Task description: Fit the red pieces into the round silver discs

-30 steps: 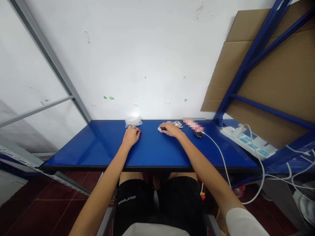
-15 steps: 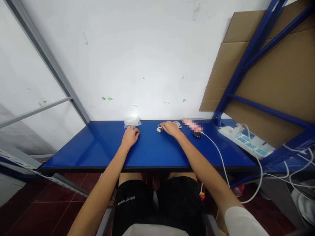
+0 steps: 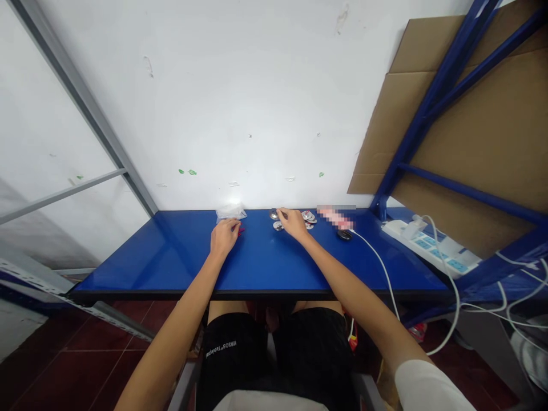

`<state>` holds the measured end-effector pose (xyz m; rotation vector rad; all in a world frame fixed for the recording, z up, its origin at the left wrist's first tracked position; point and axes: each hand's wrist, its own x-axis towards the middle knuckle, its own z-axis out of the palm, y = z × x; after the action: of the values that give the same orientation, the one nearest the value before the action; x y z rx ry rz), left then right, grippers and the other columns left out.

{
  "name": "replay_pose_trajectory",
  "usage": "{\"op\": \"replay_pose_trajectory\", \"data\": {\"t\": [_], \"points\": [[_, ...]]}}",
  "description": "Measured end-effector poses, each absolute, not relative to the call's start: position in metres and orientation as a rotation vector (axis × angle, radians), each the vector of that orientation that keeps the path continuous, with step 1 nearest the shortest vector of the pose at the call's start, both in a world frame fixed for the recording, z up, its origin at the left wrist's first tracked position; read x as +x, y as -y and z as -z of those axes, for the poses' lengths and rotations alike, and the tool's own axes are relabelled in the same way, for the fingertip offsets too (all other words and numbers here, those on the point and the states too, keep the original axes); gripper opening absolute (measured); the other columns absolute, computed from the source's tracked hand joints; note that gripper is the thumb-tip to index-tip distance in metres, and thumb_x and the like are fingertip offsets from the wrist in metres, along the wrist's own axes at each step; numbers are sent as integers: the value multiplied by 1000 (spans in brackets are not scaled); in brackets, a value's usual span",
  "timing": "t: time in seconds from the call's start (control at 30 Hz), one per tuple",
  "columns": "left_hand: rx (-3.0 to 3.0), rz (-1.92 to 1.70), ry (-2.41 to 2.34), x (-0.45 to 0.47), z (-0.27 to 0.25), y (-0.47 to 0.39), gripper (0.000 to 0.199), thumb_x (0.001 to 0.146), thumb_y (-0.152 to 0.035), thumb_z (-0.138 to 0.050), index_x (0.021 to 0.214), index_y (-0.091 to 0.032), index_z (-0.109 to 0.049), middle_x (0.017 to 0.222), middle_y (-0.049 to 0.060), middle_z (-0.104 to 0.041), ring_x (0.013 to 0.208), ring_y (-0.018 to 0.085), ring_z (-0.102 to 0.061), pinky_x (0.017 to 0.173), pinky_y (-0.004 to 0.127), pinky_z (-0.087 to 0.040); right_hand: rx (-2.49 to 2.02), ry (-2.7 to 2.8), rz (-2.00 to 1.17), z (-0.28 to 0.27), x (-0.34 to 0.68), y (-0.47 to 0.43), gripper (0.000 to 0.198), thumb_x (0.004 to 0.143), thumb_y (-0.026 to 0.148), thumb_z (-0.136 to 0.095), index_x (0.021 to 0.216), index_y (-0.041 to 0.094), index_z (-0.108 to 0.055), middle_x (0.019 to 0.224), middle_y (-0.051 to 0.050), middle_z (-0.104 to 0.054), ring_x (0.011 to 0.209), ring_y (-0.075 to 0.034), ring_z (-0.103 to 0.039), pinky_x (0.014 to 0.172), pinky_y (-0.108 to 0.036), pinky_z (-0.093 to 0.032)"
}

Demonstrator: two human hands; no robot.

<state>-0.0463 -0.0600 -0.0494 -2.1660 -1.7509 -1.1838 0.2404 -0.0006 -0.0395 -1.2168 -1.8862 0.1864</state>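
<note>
Toward the back edge of the worktop (image 3: 265, 262), slightly right of its middle, the right hand (image 3: 293, 222) has thumb and fingertips drawn together at the rim of 1 metal disc (image 3: 273, 214). Whether they pinch it or only touch it, I cannot tell. Just beside, nearer to the front edge, lies 1 pale disc (image 3: 278, 226); the disc pile (image 3: 307, 216) is on the other side of this hand. If the grip is only on the rim, the metal disc could slip and knock the pale disc. A careless wrist could also spread the pile.

The left hand (image 3: 223, 236) is curled, with 1 red piece (image 3: 241, 231) at its fingertips; I cannot tell if it is pinched. The bag (image 3: 231, 210) is right behind, so these fingers could catch its film. Toward the right corner is 1 black round thing (image 3: 343, 234).
</note>
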Motion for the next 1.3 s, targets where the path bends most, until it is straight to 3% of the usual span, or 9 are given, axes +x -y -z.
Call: {"op": "replay_pose_trajectory", "data": {"t": [0.1, 0.2, 0.33, 0.53, 0.67, 0.8, 1.0, 1.3], "points": [[-2081, 1275, 1734, -43, 44, 65, 26, 107, -33, -54, 115, -26, -78, 122, 9, -80, 115, 30, -73, 102, 42, -55, -1206, 1864, -249, 40, 237, 2, 39, 108, 41, -51, 91, 23, -82, 83, -3, -81, 79, -23, -75, 75, -27, -50], [-2128, 1344, 1711, -36, 42, 69, 30, 111, -35, -48, 125, -26, -72, 111, 8, -81, 98, 25, -76, 91, 36, -58, -1146, 1836, -395, 41, 233, 4, 38, 109, 41, -50, 94, 22, -81, 84, -2, -82, 81, -23, -78, 74, -26, -53], [-2412, 1333, 1443, -26, 48, 66, 29, 111, -36, -51, 117, -26, -77, 114, 7, -80, 103, 23, -76, 96, 35, -58, -1061, 1838, -637, 44, 220, 10, 37, 110, 38, -49, 96, 23, -80, 87, -1, -83, 79, -22, -82, 69, -26, -57], [-2477, 1387, 1353, -17, 58, 61, 24, 107, -33, -60, 113, -26, -82, 116, 5, -83, 106, 24, -78, 99, 37, -60, -971, 1918, -685, 47, 202, 22, 31, 107, 35, -54, 99, 24, -83, 87, -2, -84, 82, -22, -82, 79, -30, -63], [-2410, 1502, 1474, -14, 58, 62, 22, 104, -38, -65, 109, -25, -83, 108, 4, -84, 91, 22, -78, 89, 35, -61, -876, 1783, -989, 51, 196, 21, 32, 104, 42, -59, 102, 22, -85, 91, -4, -84, 84, -24, -83, 75, -32, -67], [-2384, 1368, 1532, -10, 55, 66, 27, 108, -39, -58, 108, -23, -79, 104, 6, -81, 86, 21, -74, 84, 33, -58, -807, 1700, -1174, 56, 192, 19, 38, 99, 51, -67, 105, 18, -84, 94, -8, -84, 88, -27, -84, 76, -36, -71], [-2400, 1078, 1490, -4, 54, 71, 26, 112, -31, -46, 110, -22, -71, 106, 8, -73, 95, 21, -70, 85, 31, -53, -780, 1715, -1216, 60, 190, 18, 38, 97, 50, -69, 114, 19, -84, 105, -7, -84, 93, -28, -84, 83, -41, -72], [-2350, 1021, 1550, -1, 51, 74, 19, 107, -29, -53, 96, -22, -67, 94, 6, -68, 83, 20, -65, 76, 30, -49, -713, 1873, -1130, 65, 190, 20, 38, 96, 28, -61, 128, 26, -82, 118, -1, -83, 100, -27, -84, 96, -47, -69]]}}
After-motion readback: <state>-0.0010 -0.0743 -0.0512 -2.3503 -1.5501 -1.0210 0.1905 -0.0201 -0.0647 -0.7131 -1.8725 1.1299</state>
